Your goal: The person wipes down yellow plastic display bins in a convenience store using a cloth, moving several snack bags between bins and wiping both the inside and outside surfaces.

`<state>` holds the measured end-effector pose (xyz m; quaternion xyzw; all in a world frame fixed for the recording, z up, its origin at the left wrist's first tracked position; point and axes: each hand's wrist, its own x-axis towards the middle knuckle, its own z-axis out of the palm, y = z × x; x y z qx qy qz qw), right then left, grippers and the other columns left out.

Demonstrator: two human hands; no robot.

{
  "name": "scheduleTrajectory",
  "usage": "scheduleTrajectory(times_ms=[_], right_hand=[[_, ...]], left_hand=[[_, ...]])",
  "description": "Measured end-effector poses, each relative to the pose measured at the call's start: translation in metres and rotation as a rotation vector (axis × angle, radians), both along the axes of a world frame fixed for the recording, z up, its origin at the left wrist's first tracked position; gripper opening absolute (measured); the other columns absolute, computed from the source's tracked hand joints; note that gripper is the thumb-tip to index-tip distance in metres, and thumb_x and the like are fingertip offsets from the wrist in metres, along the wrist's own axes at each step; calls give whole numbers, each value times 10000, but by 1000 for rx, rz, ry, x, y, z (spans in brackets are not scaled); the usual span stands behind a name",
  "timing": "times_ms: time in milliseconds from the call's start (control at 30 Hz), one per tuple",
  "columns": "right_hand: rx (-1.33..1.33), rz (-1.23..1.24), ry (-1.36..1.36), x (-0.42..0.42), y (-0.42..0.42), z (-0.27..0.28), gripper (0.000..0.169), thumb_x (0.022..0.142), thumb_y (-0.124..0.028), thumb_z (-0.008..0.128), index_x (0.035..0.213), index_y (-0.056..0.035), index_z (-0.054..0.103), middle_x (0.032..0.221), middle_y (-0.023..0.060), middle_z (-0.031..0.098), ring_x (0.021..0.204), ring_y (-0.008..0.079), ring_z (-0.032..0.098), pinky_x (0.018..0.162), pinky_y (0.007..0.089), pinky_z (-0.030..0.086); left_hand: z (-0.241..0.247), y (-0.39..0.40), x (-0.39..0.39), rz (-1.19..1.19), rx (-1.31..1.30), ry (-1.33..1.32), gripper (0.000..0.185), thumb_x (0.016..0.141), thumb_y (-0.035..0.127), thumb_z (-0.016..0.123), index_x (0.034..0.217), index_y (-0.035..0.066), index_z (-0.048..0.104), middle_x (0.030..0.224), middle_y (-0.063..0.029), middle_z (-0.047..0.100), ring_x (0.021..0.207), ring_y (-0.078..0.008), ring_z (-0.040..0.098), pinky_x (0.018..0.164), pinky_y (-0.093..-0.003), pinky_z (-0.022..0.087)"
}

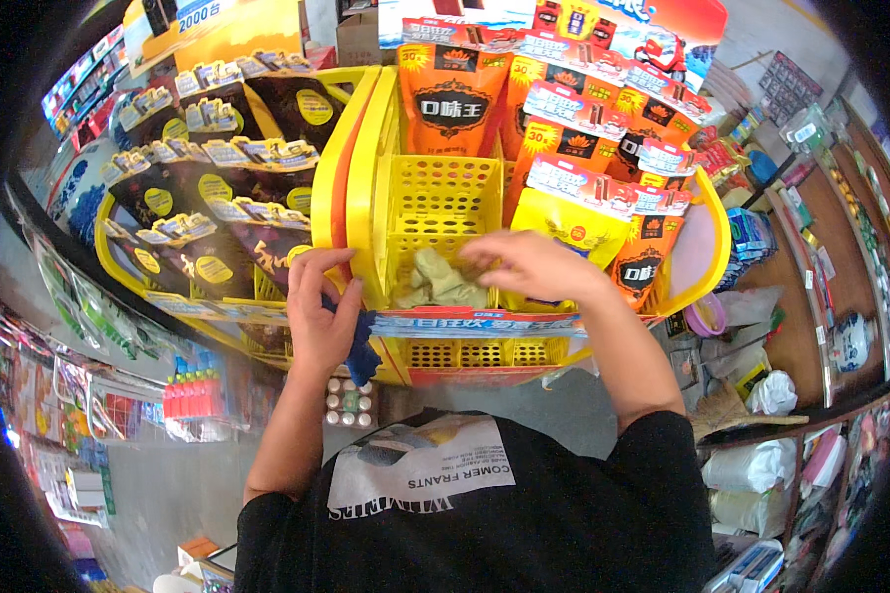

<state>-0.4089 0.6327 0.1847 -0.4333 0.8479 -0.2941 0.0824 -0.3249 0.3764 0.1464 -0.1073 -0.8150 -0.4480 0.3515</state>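
A yellow plastic display rack (348, 193) with perforated baskets stands before me. My left hand (325, 307) rests at its front edge near the divider, gripping a dark blue cloth (363, 354) that hangs below the palm. My right hand (530, 263) reaches over the front middle basket, fingers bent at a pale green crumpled cloth (439, 282) lying in it; whether they grip it is unclear. Beside that hand is a yellow snack pouch (564, 230). Orange pouches (454, 100) stand behind and to the right, and dark pouches (252, 178) fill the left half.
Bottled drinks (193, 393) stand low on the left, and a pack of cans (350, 402) sits on the floor below the rack. A straw broom (719, 408) lies to the right, near wooden shelves (793, 259). Printed display boards (215, 33) rise behind the rack.
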Motion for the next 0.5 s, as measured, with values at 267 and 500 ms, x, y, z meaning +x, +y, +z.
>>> scheduleTrajectory(times_ms=[267, 500], right_hand=[[142, -832, 723, 8, 78, 23, 559, 682, -210, 688, 1161, -32, 460, 1149, 159, 490, 1112, 326, 425, 923, 393, 359], [216, -740, 601, -6, 83, 38, 433, 680, -220, 692, 1030, -38, 513, 917, 142, 553, 908, 298, 517, 769, 373, 412]], left_hand=[[2, 3, -1, 53, -39, 29, 300, 686, -68, 579, 964, 39, 538, 916, -76, 472, 551, -108, 428, 554, -215, 383], [7, 5, 2, 36, 12, -5, 277, 701, -55, 574, 960, 34, 536, 909, -75, 474, 548, -119, 437, 565, -222, 384]])
